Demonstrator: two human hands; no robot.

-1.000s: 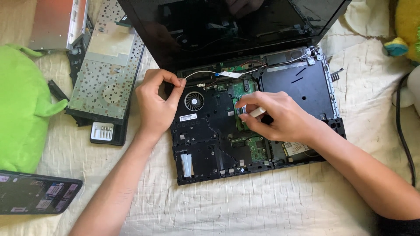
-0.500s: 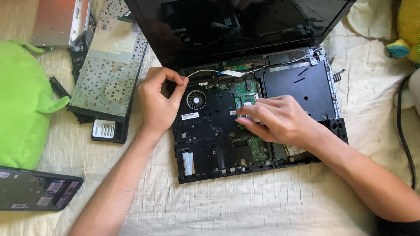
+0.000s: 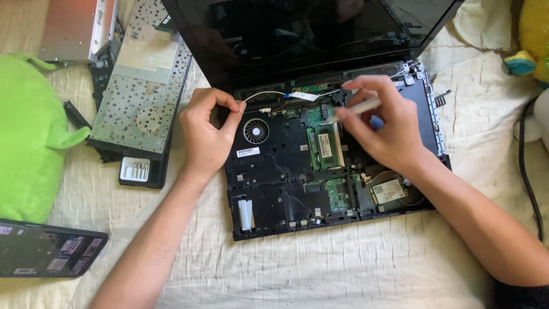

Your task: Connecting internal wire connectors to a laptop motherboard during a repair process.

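Black plastic and green boards are showing across the opened laptop base (image 3: 286, 189), which is lying on a cream quilted bedspread (image 3: 343, 269) with its dark screen (image 3: 309, 34) tilted back. I am seeing my left hand (image 3: 209, 134) curling at the base's upper left edge, wrist bent, thumb and forefinger pinching together at the end of a thin white cable (image 3: 269, 93), just beside the round fan (image 3: 255, 130). My right hand (image 3: 380, 129) is hovering over the upper middle of the base, forearm coming in from the lower right, fingers closing on a small pale tool (image 3: 357, 107) whose tip is pointing down toward the memory module (image 3: 326, 146). Whether the tip is touching, I cannot tell. To the left, a detached keyboard (image 3: 143, 86) is lying face down, near a green plush (image 3: 31, 131).
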